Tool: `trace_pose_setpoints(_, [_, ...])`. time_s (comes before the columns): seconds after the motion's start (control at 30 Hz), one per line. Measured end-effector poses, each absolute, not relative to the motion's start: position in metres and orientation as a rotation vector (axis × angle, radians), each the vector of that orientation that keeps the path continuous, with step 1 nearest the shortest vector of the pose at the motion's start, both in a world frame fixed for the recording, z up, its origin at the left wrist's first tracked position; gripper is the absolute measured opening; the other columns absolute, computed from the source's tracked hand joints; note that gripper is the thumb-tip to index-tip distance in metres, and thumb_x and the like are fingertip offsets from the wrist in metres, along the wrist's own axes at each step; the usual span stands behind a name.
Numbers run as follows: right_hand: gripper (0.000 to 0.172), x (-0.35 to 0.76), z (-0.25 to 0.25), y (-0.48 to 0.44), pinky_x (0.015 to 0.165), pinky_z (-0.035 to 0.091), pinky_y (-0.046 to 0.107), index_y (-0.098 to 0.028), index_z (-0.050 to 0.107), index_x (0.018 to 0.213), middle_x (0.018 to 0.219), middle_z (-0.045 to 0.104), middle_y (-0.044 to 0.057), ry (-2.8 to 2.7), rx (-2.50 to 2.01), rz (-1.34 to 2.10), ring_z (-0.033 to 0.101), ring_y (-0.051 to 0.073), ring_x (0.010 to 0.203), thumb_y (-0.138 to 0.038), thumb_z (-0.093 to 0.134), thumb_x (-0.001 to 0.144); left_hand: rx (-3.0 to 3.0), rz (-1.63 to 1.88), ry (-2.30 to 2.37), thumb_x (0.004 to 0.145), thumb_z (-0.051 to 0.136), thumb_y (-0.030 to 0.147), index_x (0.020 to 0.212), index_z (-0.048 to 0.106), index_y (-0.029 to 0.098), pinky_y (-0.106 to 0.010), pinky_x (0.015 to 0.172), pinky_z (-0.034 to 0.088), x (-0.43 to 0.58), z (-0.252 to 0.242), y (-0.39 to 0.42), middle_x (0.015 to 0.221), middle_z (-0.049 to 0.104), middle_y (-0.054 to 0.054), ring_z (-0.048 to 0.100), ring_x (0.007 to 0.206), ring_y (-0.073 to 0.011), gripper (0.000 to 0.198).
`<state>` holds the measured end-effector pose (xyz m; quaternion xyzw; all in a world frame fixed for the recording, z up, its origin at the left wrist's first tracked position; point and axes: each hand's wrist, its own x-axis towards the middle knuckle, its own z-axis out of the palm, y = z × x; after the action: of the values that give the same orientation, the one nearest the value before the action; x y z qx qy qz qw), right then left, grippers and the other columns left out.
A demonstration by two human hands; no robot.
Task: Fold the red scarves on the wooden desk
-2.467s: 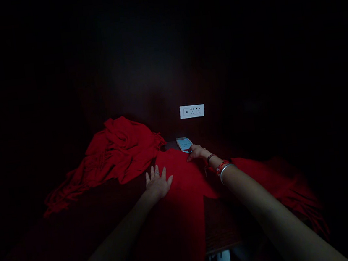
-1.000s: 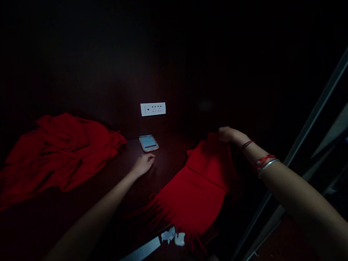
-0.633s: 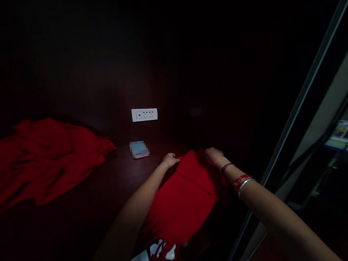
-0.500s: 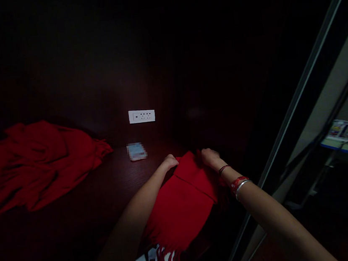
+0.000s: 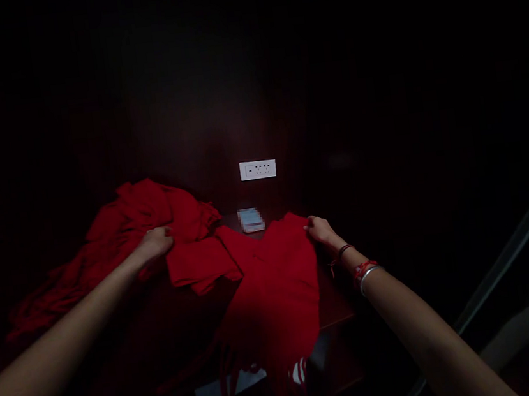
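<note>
A red fringed scarf (image 5: 274, 280) is stretched between my two hands, and its tasselled end hangs over the shelf's front edge. My left hand (image 5: 157, 242) is closed on the scarf's left part, in front of a heap of red cloth. On the other side my right hand (image 5: 319, 230), with bracelets at the wrist, pinches the scarf's right edge. The heaped red cloth (image 5: 118, 225) lies crumpled on the left of the dark shelf (image 5: 333, 308). Part of the scarf is folded over near my left hand.
A white socket panel (image 5: 258, 170) is on the dark back wall. Below it on the shelf lies a small pale blue packet (image 5: 250, 219), blurred. White papers (image 5: 211, 394) show under the shelf edge. A metal-edged frame (image 5: 512, 251) slants at the right.
My left hand has moved left, away from my right hand, spreading the scarf wider. The view has swung left, bringing more of the red heap towards the middle.
</note>
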<state>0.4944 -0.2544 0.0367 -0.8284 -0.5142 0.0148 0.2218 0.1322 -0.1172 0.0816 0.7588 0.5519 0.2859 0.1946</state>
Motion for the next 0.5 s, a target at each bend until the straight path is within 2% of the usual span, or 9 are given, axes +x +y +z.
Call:
trace_pose_setpoints(0.07, [0.017, 0.491, 0.033, -0.244, 0.061, 0.038, 0.019, -0.014, 0.055, 0.085, 0.086, 0.060, 0.007, -1.445, -2.212, 0.083, 0.054, 0.014, 0.076, -0.022, 0.046, 0.073, 2.240, 0.875, 1.699, 0.070, 0.038, 0.011, 0.100, 0.049, 0.008, -0.034, 0.076, 0.038, 0.116, 0.095, -0.119, 0.091, 0.055, -0.010, 0.046, 0.096, -0.0270, 0.032])
trace_pose_setpoints(0.13, [0.019, 0.489, 0.028, -0.235, 0.062, 0.038, 0.018, -0.015, 0.054, 0.086, 0.086, 0.060, 0.004, -1.466, -2.136, 0.122, 0.054, 0.012, 0.076, -0.025, 0.045, 0.073, 2.425, 0.940, 1.811, 0.076, 0.035, 0.019, 0.118, 0.035, 0.011, -0.041, 0.081, 0.034, 0.119, 0.096, -0.129, 0.112, 0.043, -0.015, 0.038, 0.105, -0.0311, 0.043])
trace_pose_setpoints(0.2, [0.022, 0.487, 0.023, -0.227, 0.063, 0.038, 0.018, -0.015, 0.053, 0.087, 0.087, 0.059, 0.002, -1.467, -1.966, 0.182, 0.053, 0.011, 0.076, -0.029, 0.043, 0.074, 2.659, 0.914, 1.842, 0.079, 0.032, 0.032, 0.124, 0.027, 0.015, -0.046, 0.083, 0.030, 0.136, 0.079, -0.145, 0.123, 0.030, -0.018, 0.031, 0.110, -0.0338, 0.048])
trace_pose_setpoints(0.3, [0.025, 0.487, 0.017, -0.219, 0.065, 0.039, 0.020, -0.014, 0.053, 0.085, 0.084, 0.059, 0.002, -1.408, -1.603, 0.262, 0.053, 0.013, 0.076, -0.033, 0.044, 0.071, 2.894, 0.435, 1.543, 0.074, 0.036, 0.049, 0.127, 0.020, 0.024, -0.051, 0.086, 0.025, 0.161, 0.036, -0.167, 0.132, 0.020, -0.014, 0.018, 0.118, -0.0346, 0.061])
trace_pose_setpoints(0.37, [0.025, 0.492, 0.019, -0.217, 0.065, 0.039, 0.022, -0.015, 0.054, 0.083, 0.082, 0.059, 0.002, -1.391, -1.496, 0.231, 0.052, 0.014, 0.075, -0.035, 0.045, 0.070, 2.889, 0.185, 1.384, 0.074, 0.035, 0.050, 0.129, 0.014, 0.027, -0.049, 0.086, 0.027, 0.164, 0.014, -0.174, 0.132, 0.023, -0.011, 0.024, 0.117, -0.0329, 0.063])
trace_pose_setpoints(0.43, [0.022, 0.500, 0.024, -0.217, 0.065, 0.038, 0.023, -0.016, 0.055, 0.082, 0.080, 0.058, 0.001, -1.466, -1.540, 0.127, 0.052, 0.014, 0.074, -0.033, 0.046, 0.071, 2.925, 0.128, 1.277, 0.079, 0.033, 0.034, 0.129, 0.011, 0.027, -0.040, 0.084, 0.033, 0.151, 0.007, -0.175, 0.129, 0.030, -0.009, 0.039, 0.108, -0.0264, 0.056])
trace_pose_setpoints(0.5, [0.017, 0.509, 0.030, -0.218, 0.063, 0.037, 0.022, -0.017, 0.055, 0.080, 0.076, 0.058, 0.002, -1.623, -1.656, -0.003, 0.051, 0.014, 0.071, -0.028, 0.046, 0.072, 3.005, 0.071, 1.274, 0.077, 0.029, 0.013, 0.128, 0.016, 0.029, -0.033, 0.077, 0.038, 0.126, 0.016, -0.172, 0.125, 0.037, -0.008, 0.051, 0.094, -0.0217, 0.056])
